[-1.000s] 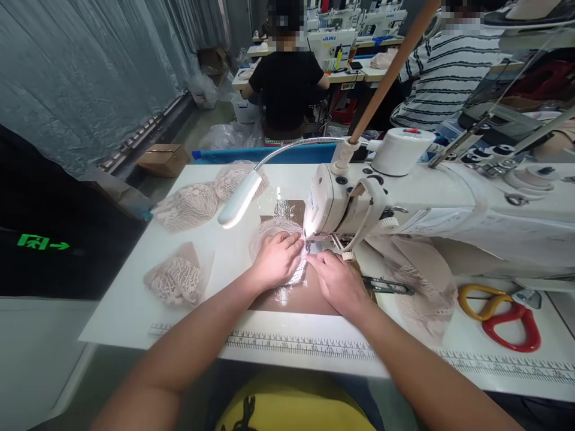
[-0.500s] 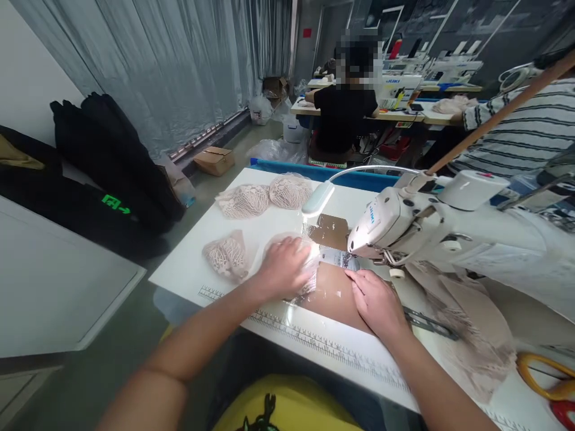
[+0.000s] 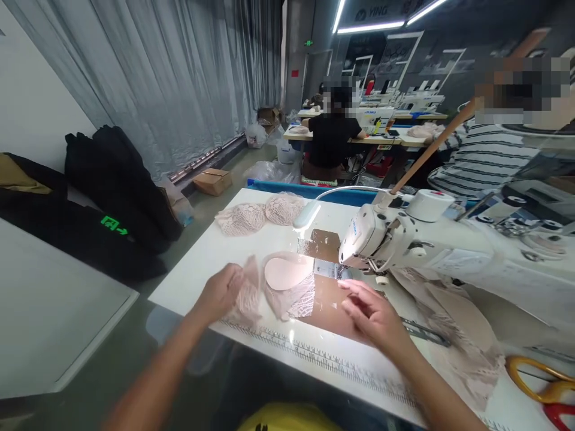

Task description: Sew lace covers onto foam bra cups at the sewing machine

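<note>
My left hand [image 3: 223, 291] is closed in a pinch on a pale pink lace bra cup [image 3: 248, 296], its edge raised off the white table. Just right of it lies a second cup, a padded lace bra cup [image 3: 287, 276] with its smooth oval side up. My right hand [image 3: 368, 305] hovers over the brown part of the sewing bed, fingers apart and slightly curled, nothing visible in them. Beyond its fingertips stands the head of a white sewing machine [image 3: 359, 236], its needle area brightly lit.
Two more lace cups [image 3: 263, 214] lie at the table's back left, near a lamp [image 3: 308, 214]. Printed rulers run along the front edge. Yellow-handled scissors [image 3: 534, 383] and lace fabric [image 3: 467, 335] lie at right. Two people sit at machines beyond.
My left hand has left the padded cup, moved left and taken hold of the other lace cup. My right hand has lifted slightly from the bed. The view has tilted up.
</note>
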`<state>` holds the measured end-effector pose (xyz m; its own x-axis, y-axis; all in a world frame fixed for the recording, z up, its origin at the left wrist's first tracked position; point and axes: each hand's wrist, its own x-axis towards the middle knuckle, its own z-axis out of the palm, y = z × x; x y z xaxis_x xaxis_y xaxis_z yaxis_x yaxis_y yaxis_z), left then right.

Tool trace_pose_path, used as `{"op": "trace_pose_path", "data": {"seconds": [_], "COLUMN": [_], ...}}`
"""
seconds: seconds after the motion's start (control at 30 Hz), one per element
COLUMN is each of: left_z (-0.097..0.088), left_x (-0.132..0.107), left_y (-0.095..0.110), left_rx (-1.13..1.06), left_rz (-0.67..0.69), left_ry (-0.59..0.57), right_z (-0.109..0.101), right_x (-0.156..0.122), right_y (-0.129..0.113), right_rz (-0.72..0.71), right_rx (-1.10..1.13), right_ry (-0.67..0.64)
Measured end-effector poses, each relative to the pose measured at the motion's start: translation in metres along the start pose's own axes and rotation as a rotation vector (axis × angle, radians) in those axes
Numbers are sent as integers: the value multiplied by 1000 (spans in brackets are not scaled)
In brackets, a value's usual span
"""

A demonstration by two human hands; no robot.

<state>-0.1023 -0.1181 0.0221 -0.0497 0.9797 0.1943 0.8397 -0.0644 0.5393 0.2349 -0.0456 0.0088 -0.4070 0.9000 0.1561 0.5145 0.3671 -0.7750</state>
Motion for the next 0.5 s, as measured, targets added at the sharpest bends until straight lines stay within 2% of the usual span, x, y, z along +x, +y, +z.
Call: {"op": "trace_pose_path", "data": {"seconds": [0.07, 0.1, 0.17, 0.2, 0.23, 0.37, 0.5], "left_z": [4, 8, 15, 20, 24, 39, 50], "left_x": [-5, -6, -4, -2, 0, 8, 11], "left_y": [34, 51, 78, 89, 97, 108, 105], "left_rx": [-75, -109, -194, -238, -280, -361, -306], "left_rz": [205, 316, 495, 545, 564, 528, 592], "left_ry": [-31, -58, -102, -119, -136, -228, -424], "right_z": [4, 8, 18, 22, 25, 21, 9], "right_x": [-9, -13, -17, -18, -19, -27, -43], "right_y": [-26, -37, -56, -61, -64, -54, -36], "right_rz": [-1, -51, -84, -49, -12, 167, 317], "right_rx": [216, 334, 515, 593, 683, 979, 1153], "right_ry": [-105, -150, -189, -208, -170, -118, -6]}}
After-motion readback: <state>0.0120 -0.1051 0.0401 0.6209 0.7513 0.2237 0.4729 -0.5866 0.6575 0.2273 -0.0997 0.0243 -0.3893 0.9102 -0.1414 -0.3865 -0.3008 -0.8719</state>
